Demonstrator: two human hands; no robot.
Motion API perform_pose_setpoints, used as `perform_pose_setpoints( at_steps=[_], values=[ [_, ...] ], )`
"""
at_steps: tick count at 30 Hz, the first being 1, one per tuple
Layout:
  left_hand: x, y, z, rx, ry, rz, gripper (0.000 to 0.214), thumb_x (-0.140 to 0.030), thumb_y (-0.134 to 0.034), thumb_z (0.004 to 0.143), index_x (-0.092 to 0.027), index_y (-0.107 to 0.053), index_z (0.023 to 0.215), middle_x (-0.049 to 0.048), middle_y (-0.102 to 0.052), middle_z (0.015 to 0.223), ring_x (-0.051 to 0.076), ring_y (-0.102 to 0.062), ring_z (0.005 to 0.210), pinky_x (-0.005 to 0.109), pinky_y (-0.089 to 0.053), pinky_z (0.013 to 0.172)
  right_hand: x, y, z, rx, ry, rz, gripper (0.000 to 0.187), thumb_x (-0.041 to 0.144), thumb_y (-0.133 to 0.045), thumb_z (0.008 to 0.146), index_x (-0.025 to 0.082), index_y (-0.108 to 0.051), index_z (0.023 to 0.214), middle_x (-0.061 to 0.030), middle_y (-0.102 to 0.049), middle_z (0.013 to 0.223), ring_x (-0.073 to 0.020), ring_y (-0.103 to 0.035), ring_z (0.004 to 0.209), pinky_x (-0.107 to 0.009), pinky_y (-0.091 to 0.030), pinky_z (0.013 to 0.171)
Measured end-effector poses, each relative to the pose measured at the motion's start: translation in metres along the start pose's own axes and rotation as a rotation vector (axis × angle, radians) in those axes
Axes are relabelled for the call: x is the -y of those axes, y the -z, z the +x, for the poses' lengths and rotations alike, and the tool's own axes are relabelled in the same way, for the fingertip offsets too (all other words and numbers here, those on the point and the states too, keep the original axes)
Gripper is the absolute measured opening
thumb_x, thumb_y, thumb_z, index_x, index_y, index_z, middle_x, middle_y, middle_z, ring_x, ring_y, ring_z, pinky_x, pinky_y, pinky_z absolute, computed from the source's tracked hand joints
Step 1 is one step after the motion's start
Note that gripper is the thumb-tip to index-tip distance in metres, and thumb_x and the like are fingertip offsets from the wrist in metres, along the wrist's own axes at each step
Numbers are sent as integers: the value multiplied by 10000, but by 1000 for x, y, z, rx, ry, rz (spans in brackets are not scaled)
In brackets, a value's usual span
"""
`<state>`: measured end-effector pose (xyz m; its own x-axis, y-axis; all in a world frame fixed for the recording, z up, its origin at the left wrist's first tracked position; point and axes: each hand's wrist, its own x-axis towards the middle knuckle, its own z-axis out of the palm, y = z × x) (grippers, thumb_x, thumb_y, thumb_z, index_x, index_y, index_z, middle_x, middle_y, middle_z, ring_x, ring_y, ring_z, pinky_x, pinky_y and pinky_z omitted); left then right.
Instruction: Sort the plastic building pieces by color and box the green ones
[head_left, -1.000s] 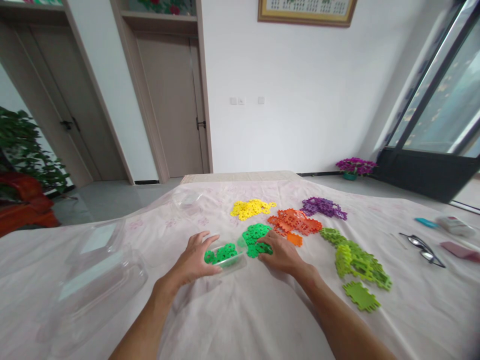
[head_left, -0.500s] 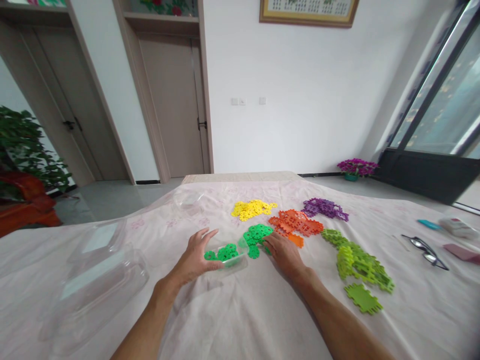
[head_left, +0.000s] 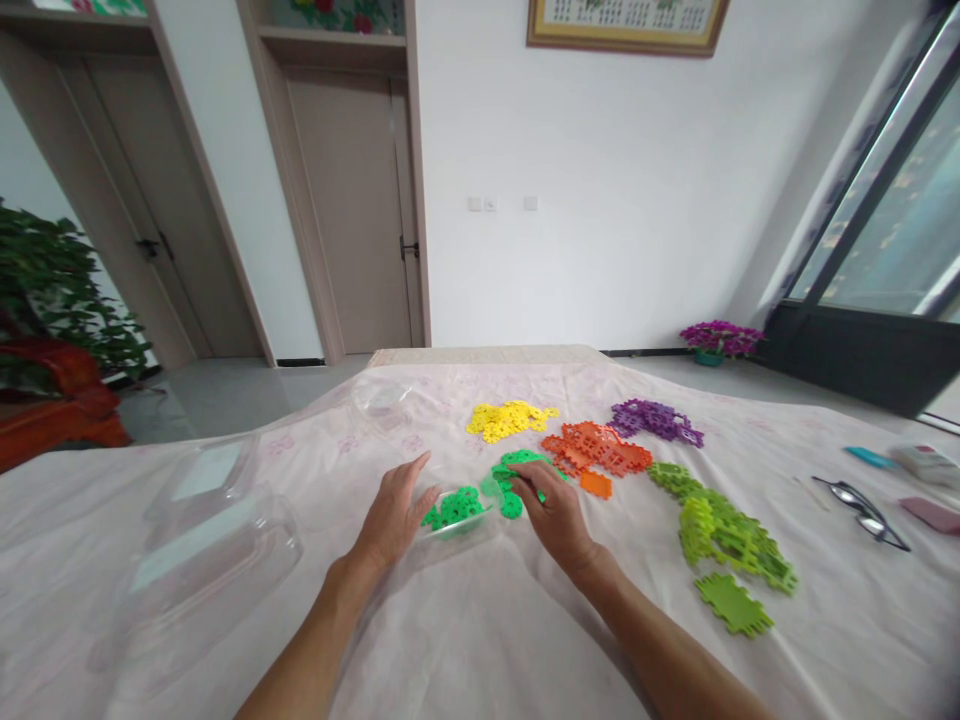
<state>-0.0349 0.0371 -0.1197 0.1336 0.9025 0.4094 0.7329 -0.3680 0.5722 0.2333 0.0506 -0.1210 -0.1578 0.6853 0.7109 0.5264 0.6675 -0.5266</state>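
My left hand rests against the left side of a small clear plastic container lying on the cloth, fingers stretched out along it. Dark green snowflake pieces sit inside it. My right hand is at the container's right end, its fingers curled over more dark green pieces from the pile just beyond. Whether those fingers pinch a piece is partly hidden.
Sorted piles lie beyond and to the right: yellow, orange, purple, light green. A large clear tub and lid lie left. Glasses and small items sit far right on the pink cloth.
My right hand has slid left with green pieces toward the container's mouth, and the loose green pile has shrunk. My left hand stayed on the container.
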Motion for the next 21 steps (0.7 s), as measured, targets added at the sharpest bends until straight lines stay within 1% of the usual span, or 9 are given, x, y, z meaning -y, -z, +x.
perform_pose_setpoints(
  at_steps=[3, 6, 8, 9, 12, 15, 18, 21],
  values=[
    [0, -1, 0, 4, 11, 7, 524, -436, -456, 939, -207, -460, 1410, 96, -548, 1387, 251, -470, 1280, 453, -351, 1117, 6, -7, -3, 93, 46, 12, 245, 310, -494, 976, 235, -682, 1114, -82, -698, 1021, -201, -655, 957, -350, -538, 861],
    [2, -2, 0, -7, 11, 1, 512, -390, -479, 925, -211, -468, 1404, 91, -550, 1382, 252, -476, 1270, 451, -357, 1108, 5, -14, -4, 176, 82, 20, 308, 274, -454, 988, 246, -629, 1240, -95, -670, 1165, -207, -630, 1080, -373, -520, 940],
    [2, -2, 0, -14, 17, -5, 502, -357, -492, 913, -227, -476, 1398, 81, -561, 1368, 250, -480, 1265, 451, -362, 1102, 3, -15, -5, 171, 76, 4, 338, 253, -435, 986, 252, -598, 1283, -98, -644, 1229, -212, -608, 1132, -393, -503, 975],
    [2, -2, 0, -14, 22, -7, 499, -346, -495, 908, -235, -480, 1394, 77, -567, 1358, 248, -483, 1261, 450, -365, 1099, 1, -15, -5, 158, 61, -16, 336, 248, -431, 984, 250, -604, 1272, -99, -642, 1224, -213, -606, 1126, -394, -502, 973],
    [0, -1, 1, -6, 35, -10, 494, -332, -502, 896, -236, -493, 1381, 76, -584, 1333, 244, -495, 1246, 446, -369, 1095, -6, -10, -6, 152, -26, -165, 273, 274, -451, 975, 231, -668, 1137, -93, -662, 1083, -213, -620, 1016, -369, -510, 900],
    [-1, 0, 2, -3, 36, -3, 486, -316, -505, 886, -218, -509, 1362, 83, -589, 1324, 243, -502, 1243, 444, -366, 1098, -10, -2, -8, 227, -121, -408, 210, 347, -533, 941, 234, -703, 991, -79, -652, 957, -228, -606, 953, -353, -486, 840],
    [0, -1, 2, -3, 30, 4, 482, -306, -506, 883, -204, -515, 1354, 88, -585, 1331, 239, -501, 1250, 435, -365, 1100, -11, 1, -10, 316, -166, -588, 204, 417, -624, 878, 236, -715, 897, -98, -647, 922, -266, -589, 954, -362, -460, 801],
    [1, -2, 2, -4, 25, 4, 471, -300, -503, 885, -204, -524, 1345, 87, -585, 1332, 237, -503, 1245, 436, -367, 1100, -8, -1, -11, 360, -180, -675, 253, 465, -644, 848, 222, -706, 816, -120, -641, 896, -288, -575, 924, -380, -443, 768]
  ],
)
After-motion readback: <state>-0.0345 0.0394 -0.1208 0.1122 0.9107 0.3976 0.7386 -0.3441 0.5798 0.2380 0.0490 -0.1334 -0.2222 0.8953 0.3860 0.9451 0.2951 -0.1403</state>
